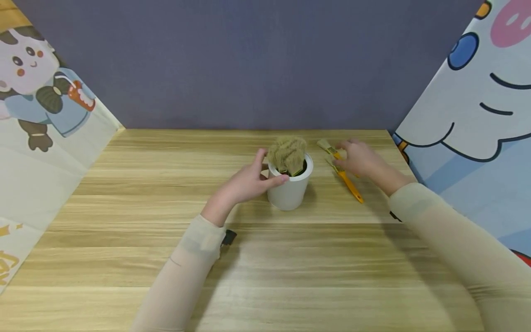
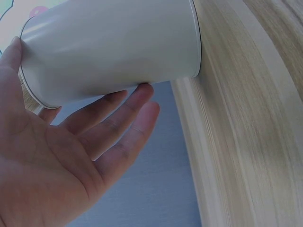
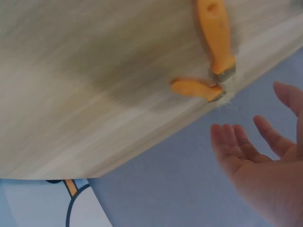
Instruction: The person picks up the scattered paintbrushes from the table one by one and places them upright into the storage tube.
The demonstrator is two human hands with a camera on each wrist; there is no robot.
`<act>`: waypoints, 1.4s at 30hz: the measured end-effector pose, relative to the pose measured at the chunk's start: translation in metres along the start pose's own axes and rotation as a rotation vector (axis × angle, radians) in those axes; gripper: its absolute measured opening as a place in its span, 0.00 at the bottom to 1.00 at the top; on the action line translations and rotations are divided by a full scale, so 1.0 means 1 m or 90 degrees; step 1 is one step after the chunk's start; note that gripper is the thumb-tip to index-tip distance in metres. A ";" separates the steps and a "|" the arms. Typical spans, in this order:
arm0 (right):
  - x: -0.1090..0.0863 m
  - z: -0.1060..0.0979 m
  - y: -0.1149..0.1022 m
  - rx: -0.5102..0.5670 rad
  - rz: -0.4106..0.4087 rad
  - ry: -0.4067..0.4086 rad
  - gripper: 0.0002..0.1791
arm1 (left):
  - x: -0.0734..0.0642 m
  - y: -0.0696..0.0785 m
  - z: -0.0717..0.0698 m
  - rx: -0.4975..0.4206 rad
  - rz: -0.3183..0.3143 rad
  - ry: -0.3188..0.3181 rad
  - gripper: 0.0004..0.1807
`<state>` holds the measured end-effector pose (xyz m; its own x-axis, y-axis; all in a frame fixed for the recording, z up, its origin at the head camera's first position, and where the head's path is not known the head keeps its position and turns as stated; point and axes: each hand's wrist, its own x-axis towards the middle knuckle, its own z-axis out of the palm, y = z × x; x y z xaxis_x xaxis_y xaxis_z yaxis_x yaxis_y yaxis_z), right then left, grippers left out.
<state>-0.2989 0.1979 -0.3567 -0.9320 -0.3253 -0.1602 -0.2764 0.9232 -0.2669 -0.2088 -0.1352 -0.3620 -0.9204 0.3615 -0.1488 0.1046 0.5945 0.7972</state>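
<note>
My left hand (image 1: 253, 180) holds a white cup (image 1: 286, 196) near its rim, thumb on the near side and fingers round the back. In the left wrist view the fingers of that hand (image 2: 52, 156) lie along the smooth side of the cup. Several brushes with tan bristles (image 1: 288, 152) stand bristles up in the cup. My right hand (image 1: 358, 159) hovers with relaxed fingers over two paintbrushes lying on the table. The nearer paintbrush (image 1: 350, 185) has an orange handle; the farther paintbrush (image 1: 327, 146) is partly hidden by the hand.
The wooden table (image 1: 124, 221) ends at a dark grey-blue wall panel (image 1: 249, 69) behind the cup. Printed cartoon panels stand on the left (image 1: 50, 138) and right (image 1: 477, 175). A small black clip (image 1: 229, 237) shows beside the left sleeve.
</note>
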 end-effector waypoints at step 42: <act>0.011 0.020 0.058 -0.031 0.119 -0.019 0.45 | -0.001 -0.002 0.002 -0.002 0.000 0.005 0.59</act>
<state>-0.3203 0.2442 -0.3926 -0.9608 -0.1530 -0.2312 -0.1115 0.9767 -0.1833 -0.2074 -0.1348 -0.3646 -0.9234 0.3561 -0.1436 0.1040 0.5920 0.7992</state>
